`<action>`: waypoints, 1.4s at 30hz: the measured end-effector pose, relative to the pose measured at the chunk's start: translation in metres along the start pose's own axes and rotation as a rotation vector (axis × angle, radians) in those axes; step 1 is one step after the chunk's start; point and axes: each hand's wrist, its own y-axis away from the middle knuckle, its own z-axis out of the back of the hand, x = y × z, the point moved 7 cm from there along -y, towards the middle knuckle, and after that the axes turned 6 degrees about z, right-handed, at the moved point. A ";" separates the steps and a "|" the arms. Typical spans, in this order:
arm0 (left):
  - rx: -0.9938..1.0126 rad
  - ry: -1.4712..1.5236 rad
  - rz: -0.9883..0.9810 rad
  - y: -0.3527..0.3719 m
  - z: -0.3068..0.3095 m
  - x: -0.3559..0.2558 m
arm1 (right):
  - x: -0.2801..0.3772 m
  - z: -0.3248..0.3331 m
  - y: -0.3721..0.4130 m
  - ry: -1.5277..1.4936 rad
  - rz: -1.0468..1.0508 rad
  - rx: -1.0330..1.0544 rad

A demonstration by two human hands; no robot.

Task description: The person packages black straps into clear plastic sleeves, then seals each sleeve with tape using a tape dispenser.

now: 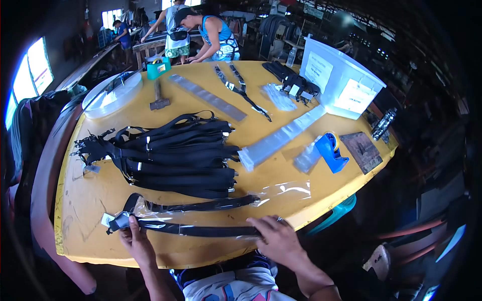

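Observation:
A long black strap (201, 231) stretches between my hands near the front of the table, partly in a clear plastic sleeve. Thumb and fingers of my left hand (135, 241) pinch its left end, beside a black buckle and a white tag (107, 219). At the other end, my right hand (278, 241) closes on the strap and sleeve; its fingertips are partly hidden. The strap folds back at the left into a second black length (211, 204), also partly under clear plastic. Just beyond lies a big bundle of black straps (175, 155) with metal clips.
Across the yellow table (85, 200) are a hammer (159, 103), flat plastic sleeves (281, 138), a blue tape dispenser (331, 155), a dark plate (361, 151), a white bin (341, 80) and a round clear lid (113, 95). Several people (216, 37) stand at the far side.

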 end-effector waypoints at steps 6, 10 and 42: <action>-0.087 0.038 0.004 -0.005 0.002 0.011 | -0.018 0.067 -0.014 0.228 0.005 -0.244; -0.106 -0.010 0.039 -0.005 0.004 0.016 | -0.054 0.061 -0.022 0.370 0.060 -0.285; -0.011 -0.083 0.157 0.050 -0.023 0.028 | -0.110 -0.018 -0.025 0.350 -0.064 -0.046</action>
